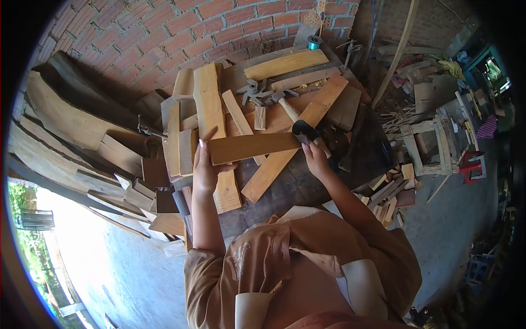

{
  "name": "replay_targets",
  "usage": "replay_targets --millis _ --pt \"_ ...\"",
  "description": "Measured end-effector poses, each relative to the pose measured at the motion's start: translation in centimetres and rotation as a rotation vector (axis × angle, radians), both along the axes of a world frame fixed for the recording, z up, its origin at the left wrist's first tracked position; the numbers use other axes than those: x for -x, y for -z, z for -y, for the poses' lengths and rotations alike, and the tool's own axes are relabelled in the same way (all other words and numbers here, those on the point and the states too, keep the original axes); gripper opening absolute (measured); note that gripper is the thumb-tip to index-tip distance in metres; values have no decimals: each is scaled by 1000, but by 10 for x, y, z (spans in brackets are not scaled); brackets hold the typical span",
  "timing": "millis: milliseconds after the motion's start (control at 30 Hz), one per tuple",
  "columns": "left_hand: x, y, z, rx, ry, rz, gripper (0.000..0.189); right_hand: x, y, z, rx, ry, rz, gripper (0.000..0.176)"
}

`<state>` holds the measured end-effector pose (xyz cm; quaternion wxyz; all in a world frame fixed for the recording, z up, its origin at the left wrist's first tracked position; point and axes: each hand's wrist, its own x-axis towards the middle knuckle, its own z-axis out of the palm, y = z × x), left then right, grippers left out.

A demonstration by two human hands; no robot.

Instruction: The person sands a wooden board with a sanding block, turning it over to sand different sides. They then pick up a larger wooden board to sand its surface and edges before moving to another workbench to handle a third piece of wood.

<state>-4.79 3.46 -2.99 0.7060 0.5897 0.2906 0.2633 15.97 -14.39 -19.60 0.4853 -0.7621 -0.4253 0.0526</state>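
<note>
A wooden board (255, 148) is held above the counter (307, 189) by 2 hands, stretched crosswise between them. Its left end is gripped by the left hand (205, 167), with fingers curled at the lower edge. Its right end is met by the right hand (315, 156), whose fingers are closed together there; a dark rounded thing (304, 130) is seen just beside them, though whether it is also pinched cannot be told clearly.

Beneath the board, a long plank (323, 104) is laid diagonally across the counter. A hammer (287, 108) is placed near it, beside a spiky metal piece (253, 92). A green spool (314, 41) is set at the far edge, near the brick wall (246, 22). Offcuts (389, 197) are heaped to the right.
</note>
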Motion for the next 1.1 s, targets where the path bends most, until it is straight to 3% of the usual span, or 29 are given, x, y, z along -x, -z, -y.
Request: replay_targets --millis 67,133,167,233,267,333,367,400,467,500,567,633,700,733,800,833,967,1000,1033,1100 --pt "-1 0 0 61 24 -1 64 8 -5 -14 3 91 -64 33" --pt "1 2 3 134 44 -13 66 32 -55 -32 12 15 -127 24" --pt "-2 4 4 85 -1 -12 67 41 -74 -36 126 -147 -239 16" --pt "-6 6 9 44 -49 -9 69 73 -99 -47 -231 -328 7 21" --pt "-9 4 12 26 -113 -6 68 81 -116 -46 -229 -460 59 6" --pt "-9 1 17 11 -178 -6 68 74 -107 -37 -166 -424 146 8" --pt "-7 -1 17 -9 -137 -25 67 68 -98 -33 -116 -383 236 18" --pt "-6 -2 16 -32 -99 -41 66 49 -55 -33 -211 -301 84 32" --pt "-2 1 13 -37 -119 -46 66 18 2 -17 -84 28 -137 28" --pt "0 4 12 -32 -130 -62 66 -1 -2 -6 188 102 -122 26" --pt "-3 6 14 -30 -156 -72 65 -10 -2 -8 62 71 158 27" --pt "-6 2 19 -113 -184 -56 64 19 -35 -30 180 -23 -185 29" --pt "-9 -7 21 -120 -195 -48 62 55 -84 -48 -224 -218 -47 27" --pt "-10 -10 23 -131 -211 -38 61 60 -99 -49 -221 -217 -50 27" --pt "-7 -14 24 -174 -168 -68 61 64 -117 -53 -335 -402 198 29" --pt "-5 -17 23 -223 -121 -94 61 58 -101 -51 -341 -399 193 29" --pt "-2 -13 29 -209 -197 -67 59 2 -9 -22 113 -34 -254 25" --pt "-3 -12 30 -209 -195 -60 59 4 -17 -22 88 -29 -84 26" --pt "-6 -10 29 -258 -216 -31 57 5 -34 -30 85 -30 -74 26" --pt "-8 -13 34 -293 -231 -23 56 31 -78 -45 82 -286 -201 27"
